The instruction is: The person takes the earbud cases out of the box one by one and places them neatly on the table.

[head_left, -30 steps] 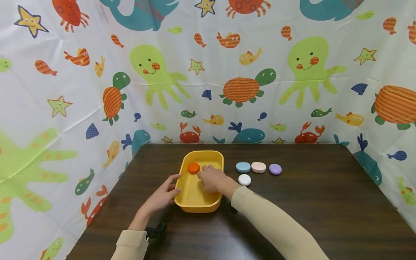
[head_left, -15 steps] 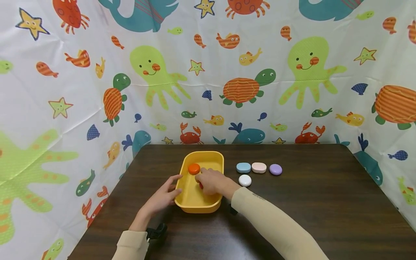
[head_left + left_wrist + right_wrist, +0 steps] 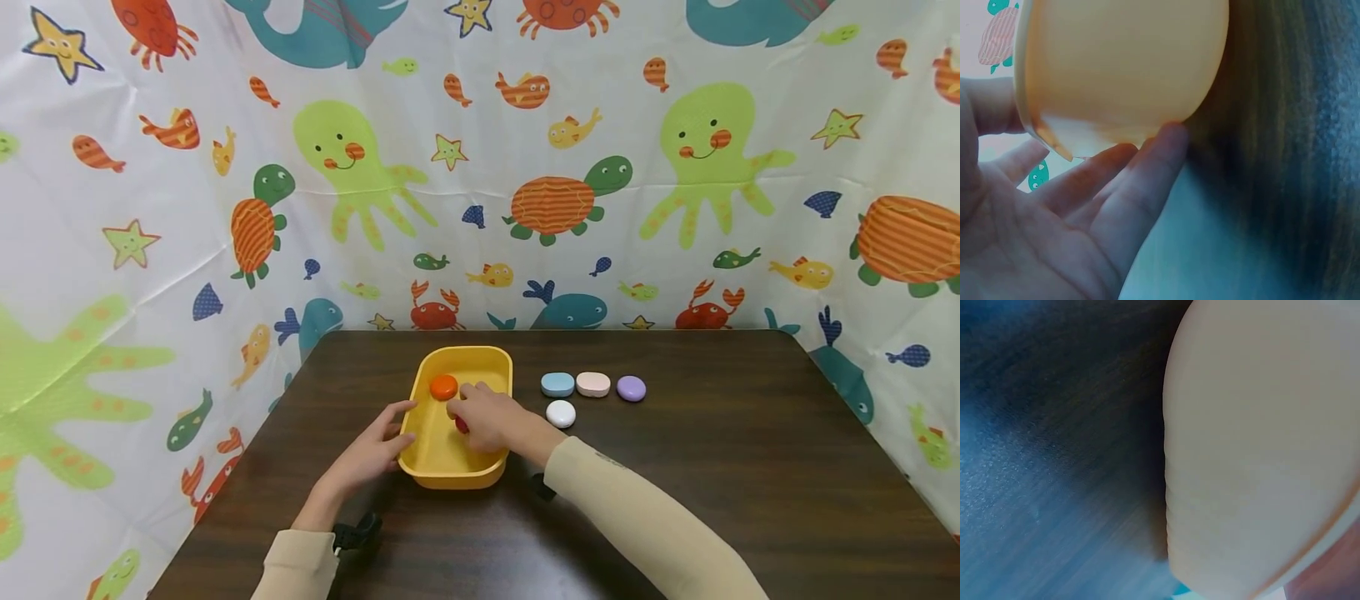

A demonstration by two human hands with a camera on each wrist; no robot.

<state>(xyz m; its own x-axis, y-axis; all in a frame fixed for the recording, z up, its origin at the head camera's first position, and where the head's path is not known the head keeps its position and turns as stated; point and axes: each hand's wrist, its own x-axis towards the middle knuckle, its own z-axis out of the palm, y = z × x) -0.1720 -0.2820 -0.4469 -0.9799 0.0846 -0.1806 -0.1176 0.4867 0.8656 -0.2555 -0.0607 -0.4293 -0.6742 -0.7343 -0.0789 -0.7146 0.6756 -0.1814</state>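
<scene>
A yellow plastic tub (image 3: 444, 481) stands on the table in the head view. My left hand (image 3: 375, 446) holds its left side; in the left wrist view the thumb passes behind the rim and fingertips touch the outer wall. Inside the tub, my right hand (image 3: 489, 419) grips a red soap bar (image 3: 461, 426), mostly hidden under the fingers. An orange soap bar (image 3: 443, 387) lies in the tub just beyond that hand. The right wrist view shows the tub's outer wall (image 3: 1260, 437) close up, with the fingers out of sight.
Right of the tub lie a blue soap bar (image 3: 557, 384), a pink one (image 3: 592, 384), a purple one (image 3: 632, 388) and, nearer, a white one (image 3: 561, 414). A patterned sea-animal curtain (image 3: 555, 108) hangs behind and left of the dark wooden table (image 3: 712, 467).
The right fingers have shifted slightly left and nearer inside the tub, and the red soap bar has come into sight beneath them. The left hand stays at the tub's side.
</scene>
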